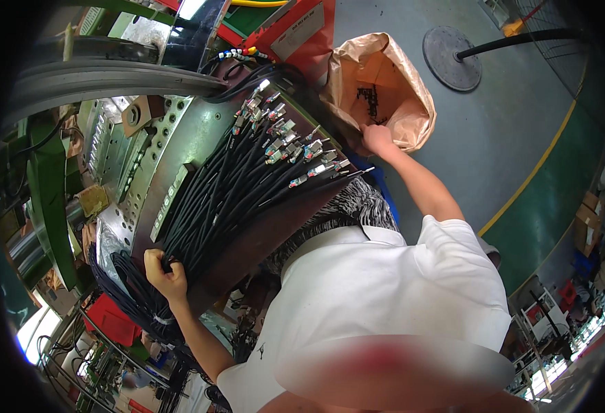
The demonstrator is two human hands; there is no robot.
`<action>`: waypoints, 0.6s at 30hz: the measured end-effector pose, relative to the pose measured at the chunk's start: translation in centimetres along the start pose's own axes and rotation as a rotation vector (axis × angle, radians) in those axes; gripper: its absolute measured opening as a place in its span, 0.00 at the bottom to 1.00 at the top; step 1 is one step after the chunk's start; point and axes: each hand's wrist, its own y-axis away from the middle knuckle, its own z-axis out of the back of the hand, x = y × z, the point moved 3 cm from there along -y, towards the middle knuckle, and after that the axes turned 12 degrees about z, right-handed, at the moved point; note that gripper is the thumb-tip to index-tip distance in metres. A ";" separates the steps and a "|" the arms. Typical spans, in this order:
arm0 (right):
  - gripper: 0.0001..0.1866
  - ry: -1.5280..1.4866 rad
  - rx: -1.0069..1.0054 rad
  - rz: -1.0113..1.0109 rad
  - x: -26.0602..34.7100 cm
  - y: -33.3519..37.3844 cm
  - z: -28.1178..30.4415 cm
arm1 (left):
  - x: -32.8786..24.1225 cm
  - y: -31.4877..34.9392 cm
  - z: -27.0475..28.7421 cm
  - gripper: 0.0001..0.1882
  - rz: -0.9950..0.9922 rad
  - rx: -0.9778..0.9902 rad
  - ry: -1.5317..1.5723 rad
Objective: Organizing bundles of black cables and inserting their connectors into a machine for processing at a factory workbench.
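A broad bundle of black cables with metal connector ends lies fanned over a dark machine table. At the bundle's lower left, my left hand is curled into a fist against the cables; whether any run inside it is hidden. My right arm reaches out to a brown paper bag standing open beyond the table's right end. Over its near rim, my right hand has its fingers drawn together, and what they hold, if anything, cannot be made out. Small dark pieces lie inside the bag.
Green machine parts and a thick grey hose or bar crowd the left. Coiled black cables hang past the table's lower left end. A red sheet stands behind the bag. A round grey base with a black pole stands on the floor.
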 end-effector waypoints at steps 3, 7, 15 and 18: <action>0.21 -0.013 0.067 0.091 1.1 0.2 0.3 | -0.3 -0.2 0.1 0.09 0.005 0.000 0.020; 0.25 0.067 -0.245 0.025 1.1 1.1 2.8 | -2.0 -1.0 0.4 0.10 -0.020 0.029 -0.004; 0.14 -0.261 -0.788 -0.064 1.4 3.8 19.0 | -6.9 -2.3 0.0 0.11 -0.003 0.112 -0.080; 0.13 -0.546 -1.148 0.104 9.2 7.3 27.9 | -6.7 -2.5 -0.2 0.11 0.073 0.202 0.105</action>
